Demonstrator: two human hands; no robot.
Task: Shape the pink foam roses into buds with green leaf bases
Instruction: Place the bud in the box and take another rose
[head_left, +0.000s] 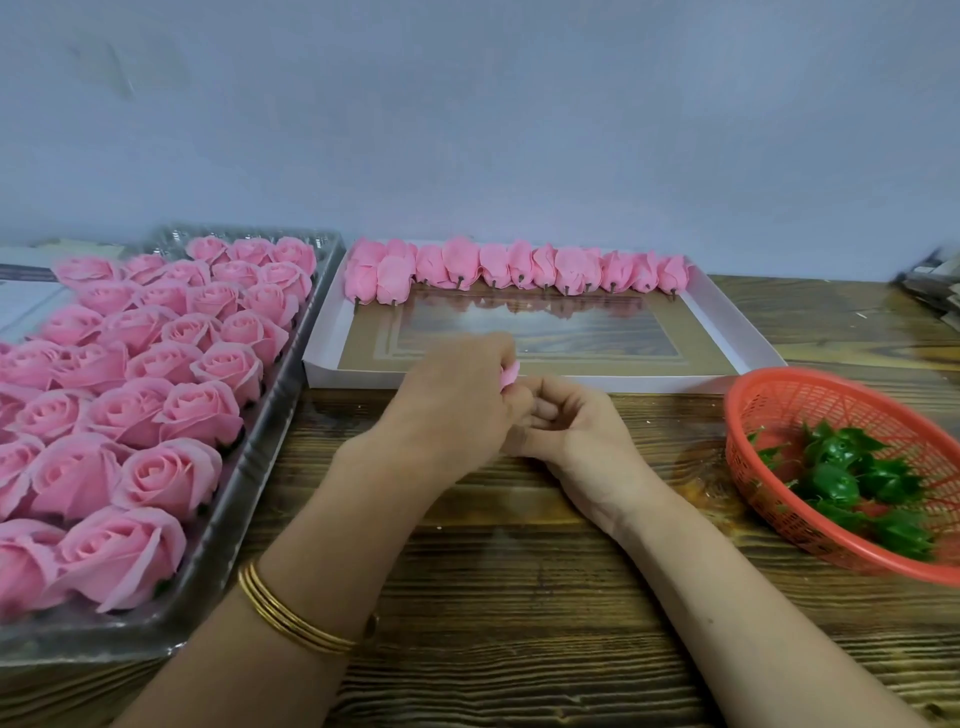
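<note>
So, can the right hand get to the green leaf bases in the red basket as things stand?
Probably yes: the basket is open-topped, just right of the right hand, with only bare wooden table between them; the green leaf bases lie uncovered inside.

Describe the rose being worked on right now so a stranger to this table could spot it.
On the wooden table, look between the clear tray of open roses and the red basket, before the white box. The left hand pinches a pink rose there, mostly hidden. It alone is hand-held, not in a tray or box.
</note>
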